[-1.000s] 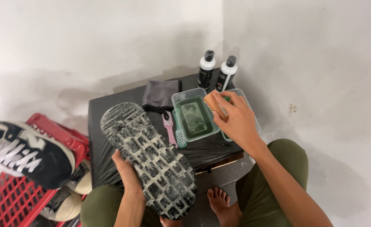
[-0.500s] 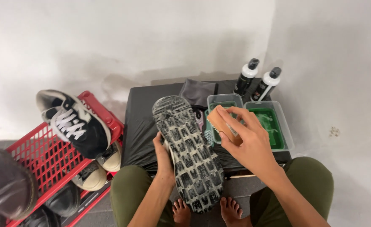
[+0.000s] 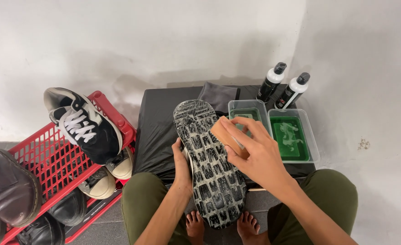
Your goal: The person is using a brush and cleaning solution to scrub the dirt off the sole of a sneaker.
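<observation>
Since the earlier frame, the right hand (image 3: 255,152) has come down from above the tubs, and the brush (image 3: 227,136) now lies against the sole of the shoe (image 3: 209,163) at the frame's centre. Its grip is clamped on the wooden brush block, fingers curled over the top and thumb along the side. The left hand (image 3: 181,165) keeps the shoe sole-up, its grip closed round the shoe's left edge, above the knees. Behind, on the black bench (image 3: 155,122), sit two clear tubs (image 3: 296,136) of green liquid, a grey cloth (image 3: 218,95) and two bottles (image 3: 284,86). At left, a red basket (image 3: 50,159) holds more shoes (image 3: 84,124).
</observation>
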